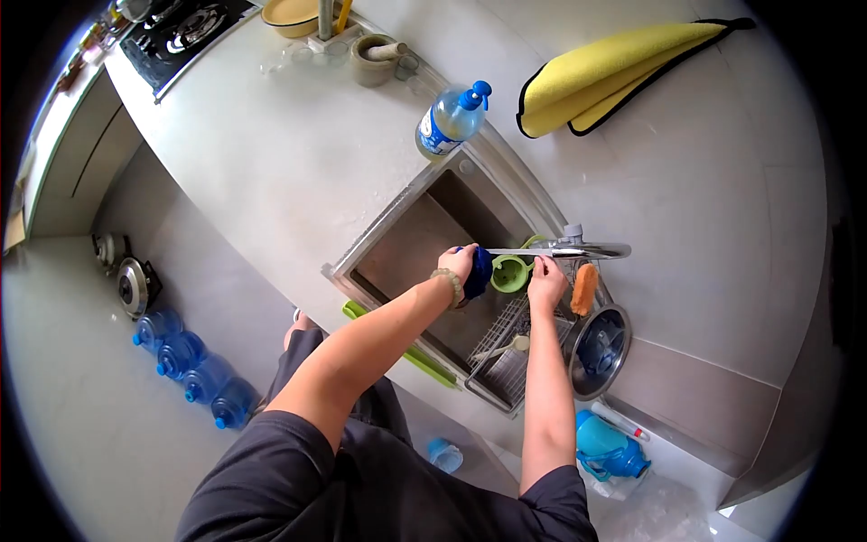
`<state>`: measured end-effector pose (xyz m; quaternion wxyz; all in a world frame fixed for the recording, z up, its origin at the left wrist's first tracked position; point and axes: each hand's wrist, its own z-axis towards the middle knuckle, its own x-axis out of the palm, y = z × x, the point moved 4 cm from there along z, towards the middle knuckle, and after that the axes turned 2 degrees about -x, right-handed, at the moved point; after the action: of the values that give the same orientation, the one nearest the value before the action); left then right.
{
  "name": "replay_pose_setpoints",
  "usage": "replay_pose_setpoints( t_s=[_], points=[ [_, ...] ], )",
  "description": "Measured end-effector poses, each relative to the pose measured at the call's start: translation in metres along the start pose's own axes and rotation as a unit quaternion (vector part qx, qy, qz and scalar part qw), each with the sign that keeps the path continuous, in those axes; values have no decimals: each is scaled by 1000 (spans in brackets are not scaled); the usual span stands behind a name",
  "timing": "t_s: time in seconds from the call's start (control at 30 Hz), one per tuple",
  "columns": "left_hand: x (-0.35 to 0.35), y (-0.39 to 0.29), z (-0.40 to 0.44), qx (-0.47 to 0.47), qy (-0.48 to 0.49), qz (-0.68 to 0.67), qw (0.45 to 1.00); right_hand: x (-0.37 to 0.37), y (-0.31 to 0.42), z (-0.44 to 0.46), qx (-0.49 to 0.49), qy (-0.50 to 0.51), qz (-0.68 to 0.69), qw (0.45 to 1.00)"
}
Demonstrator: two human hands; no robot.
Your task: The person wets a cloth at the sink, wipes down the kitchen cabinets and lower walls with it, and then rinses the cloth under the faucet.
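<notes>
Over the sink (397, 244), my left hand (458, 262) is closed on a dark blue cloth (478, 274), which hangs bunched beside its fingers. Close to the cloth is a small round green cup (508, 275) with a short handle. My right hand (547, 287) pinches this handle at the cup's right side, under the chrome faucet (596, 250). A pale straight strip runs from the faucet toward my left hand; whether it is spout or water I cannot tell. My left wrist wears a beaded bracelet (446, 282).
A wire rack (502, 348) stands in the sink's near end. A metal bowl (622, 330) and an orange sponge (584, 289) lie right of my right arm. A soap pump bottle (449, 124) stands at the sink's far corner. A yellow cloth (614, 77) lies beyond.
</notes>
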<state>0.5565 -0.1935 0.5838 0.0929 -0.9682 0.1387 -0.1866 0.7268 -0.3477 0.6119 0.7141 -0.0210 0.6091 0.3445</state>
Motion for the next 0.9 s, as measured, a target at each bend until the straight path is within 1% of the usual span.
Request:
replay_pose_setpoints(
  t_s=[0.03, 0.07, 0.1, 0.17, 0.2, 0.23, 0.27, 0.3, 0.37, 0.4, 0.43, 0.47, 0.5, 0.53, 0.57, 0.6, 0.63, 0.7, 0.73, 0.77, 0.83, 0.87, 0.9],
  points=[
    [4, -5, -6, 8, -2, 5, 1000, 0, -1, -2, -6, -13, 15, 1000],
    [7, -2, 9, 52, 12, 15, 998, -1, -1, -3, 6, -14, 42, 999],
    [10, 2, 26, 96, 25, 25, 995, -5, -2, -8, 45, -55, 69, 995],
    [23, 5, 47, 183, 37, 41, 982, -21, 23, -17, 121, -137, 124, 975],
    [32, 3, 48, 264, 39, 49, 962, 5, -1, -24, 205, -139, 293, 923],
    [39, 6, 46, 340, 39, 59, 938, -3, 37, -29, 292, -61, 404, 865],
    [47, 6, 27, 372, 62, 73, 923, -5, 70, -30, 333, 2, 519, 787],
    [53, 4, 5, 363, 133, 107, 916, 0, 90, -29, 367, 65, 621, 689],
    [72, 16, -16, 354, 266, 145, 885, 15, 80, -19, 326, 180, 734, 567],
    [75, 8, -33, 448, 209, 304, 815, 25, 70, -17, 299, 235, 780, 497],
    [80, 1, -44, 524, 143, 449, 710, 35, 57, -17, 240, 227, 810, 485],
    [85, -9, -46, 530, 163, 463, 691, 31, 63, -17, 243, 215, 809, 490],
    [89, -19, -47, 539, 87, 500, 672, 27, 68, -19, 246, 205, 808, 495],
    [88, -34, -52, 513, 15, 490, 705, 13, 97, -21, 317, 224, 783, 486],
    [85, -47, -53, 483, -57, 476, 733, 15, 99, -26, 358, 230, 750, 507],
    [80, -54, -46, 457, -99, 415, 781, 5, 109, -26, 381, 195, 741, 518],
    [79, -53, -44, 475, -124, 394, 777, -4, 115, -27, 403, 159, 730, 529],
    [79, -31, -46, 549, -12, 450, 704, -8, 106, -18, 416, 112, 715, 551],
    [71, -22, -67, 595, 34, 414, 688, 8, 83, -5, 351, 136, 767, 519],
    [66, -18, -75, 619, 36, 395, 678, 6, 85, -3, 354, 156, 764, 516],
    [61, -21, -69, 581, 20, 419, 698, 6, 93, -7, 329, 196, 771, 509],
    [62, -25, -66, 602, 5, 413, 684, 1, 105, -11, 371, 177, 767, 493],
    [62, -29, -60, 598, -4, 447, 665, 12, 89, -16, 394, 153, 753, 505]
  ],
)
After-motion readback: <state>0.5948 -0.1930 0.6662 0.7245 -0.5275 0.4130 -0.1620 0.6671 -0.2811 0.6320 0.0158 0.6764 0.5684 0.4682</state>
